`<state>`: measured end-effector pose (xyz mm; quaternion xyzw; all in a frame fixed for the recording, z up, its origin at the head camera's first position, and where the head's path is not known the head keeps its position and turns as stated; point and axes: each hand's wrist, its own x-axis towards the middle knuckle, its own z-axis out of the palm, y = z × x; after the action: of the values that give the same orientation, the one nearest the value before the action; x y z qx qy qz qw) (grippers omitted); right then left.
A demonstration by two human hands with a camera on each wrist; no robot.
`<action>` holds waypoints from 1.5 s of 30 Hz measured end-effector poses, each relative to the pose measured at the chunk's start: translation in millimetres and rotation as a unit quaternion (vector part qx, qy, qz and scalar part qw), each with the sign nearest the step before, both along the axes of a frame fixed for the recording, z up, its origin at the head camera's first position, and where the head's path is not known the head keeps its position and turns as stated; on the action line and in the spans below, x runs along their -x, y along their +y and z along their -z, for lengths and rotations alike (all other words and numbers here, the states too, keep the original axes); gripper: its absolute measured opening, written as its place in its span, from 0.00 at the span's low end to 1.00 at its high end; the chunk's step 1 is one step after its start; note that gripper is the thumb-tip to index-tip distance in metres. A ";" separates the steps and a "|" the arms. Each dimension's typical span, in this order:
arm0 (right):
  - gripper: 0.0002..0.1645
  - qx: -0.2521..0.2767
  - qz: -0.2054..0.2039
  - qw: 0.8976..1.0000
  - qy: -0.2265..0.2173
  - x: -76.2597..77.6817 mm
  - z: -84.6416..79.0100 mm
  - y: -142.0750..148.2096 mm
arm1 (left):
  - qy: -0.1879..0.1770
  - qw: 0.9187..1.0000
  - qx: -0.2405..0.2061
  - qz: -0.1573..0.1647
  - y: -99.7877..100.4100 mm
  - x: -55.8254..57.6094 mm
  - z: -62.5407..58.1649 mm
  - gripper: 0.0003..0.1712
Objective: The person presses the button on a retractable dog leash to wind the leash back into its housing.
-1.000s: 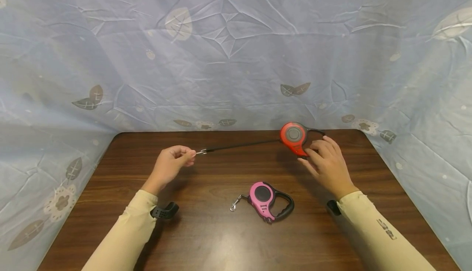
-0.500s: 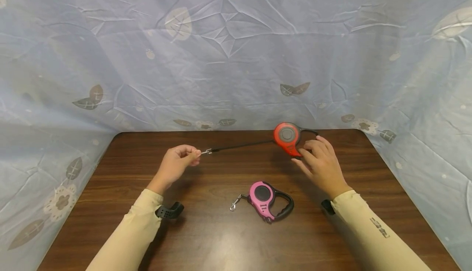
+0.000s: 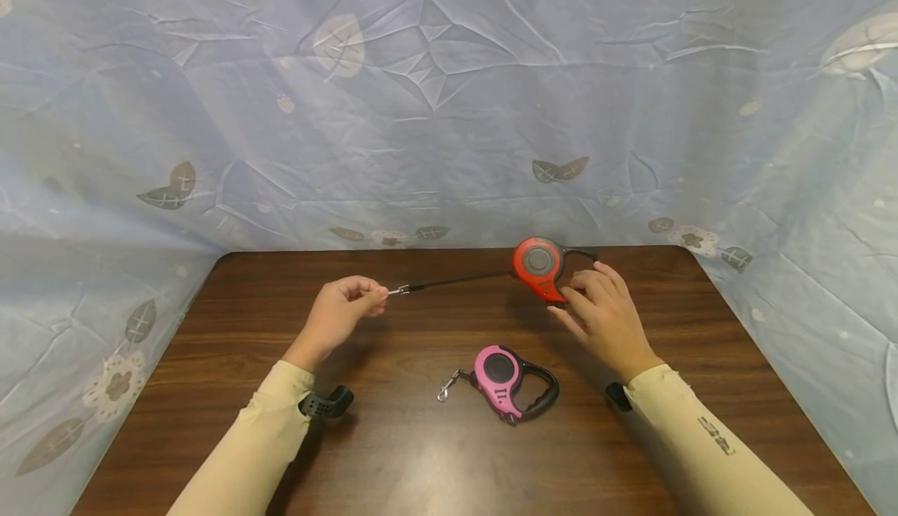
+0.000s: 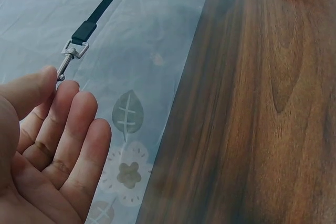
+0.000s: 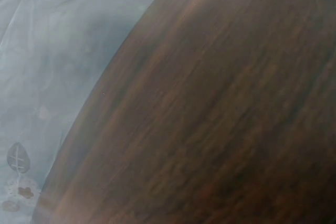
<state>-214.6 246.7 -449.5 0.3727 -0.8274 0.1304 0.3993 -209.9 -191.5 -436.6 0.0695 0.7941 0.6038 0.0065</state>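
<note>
Between thumb and fingertips, my left hand (image 3: pixel 338 315) pinches the metal snap hook (image 4: pixel 66 64) of a red retractable dog leash (image 3: pixel 538 260). From the hook a black strap (image 3: pixel 459 278) runs straight across to the red casing, held above the table's far part. My right hand (image 3: pixel 602 315) holds that leash by its black handle, whose lower part the fingers hide. On the table between the two forearms lies a pink retractable leash (image 3: pixel 497 368), its black handle to the right and its metal hook (image 3: pixel 447 386) to the left. The right wrist view shows neither hand nor leash.
The dark wood table (image 3: pixel 393 469) ends at a pale blue patterned curtain (image 3: pixel 435 111) behind and on both sides. Black wrist straps sit on both forearms, the left one (image 3: pixel 327 402) standing out from the sleeve.
My right hand has moved left with the red leash, and it sits slightly lower. My left hand has shifted a little right with the hook. The span of strap between them is shorter.
</note>
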 end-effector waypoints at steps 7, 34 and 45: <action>0.27 0.002 0.004 1.000 0.010 -2.7 2.1 -0.5 | 0.002 1.000 -0.005 0.002 0.2 -0.1 0.4 0.17; 0.23 0.022 -0.028 0.998 0.047 -11.9 5.4 -18.2 | 0.001 1.000 -0.026 0.006 16.7 -0.5 -3.5 0.17; 0.23 0.023 -0.035 0.997 0.059 -13.5 7.8 -25.9 | 0.001 0.999 -0.044 0.017 22.8 -1.1 -4.8 0.18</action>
<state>-201.1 220.8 -457.3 0.3991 -0.7859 0.1406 0.4510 -208.8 -168.7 -431.9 0.0838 0.7656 0.6377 0.0133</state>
